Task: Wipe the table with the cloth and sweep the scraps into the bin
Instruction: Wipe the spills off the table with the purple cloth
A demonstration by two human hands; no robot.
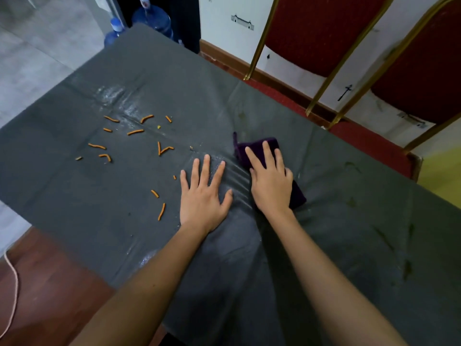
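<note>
A dark grey cover lies over the table. Several orange stick-shaped scraps are scattered over its left half, near a wet patch. A dark purple cloth lies folded at the table's middle. My right hand presses flat on the cloth, fingers spread, covering most of it. My left hand rests flat on the cover just left of the cloth, fingers apart, holding nothing. The cover is rucked into ridges between the two hands. No bin is in view.
Two red chairs with gold frames stand along the table's far right side. Blue water bottles stand on the floor beyond the far corner. A pale cord runs over the wooden floor at the left.
</note>
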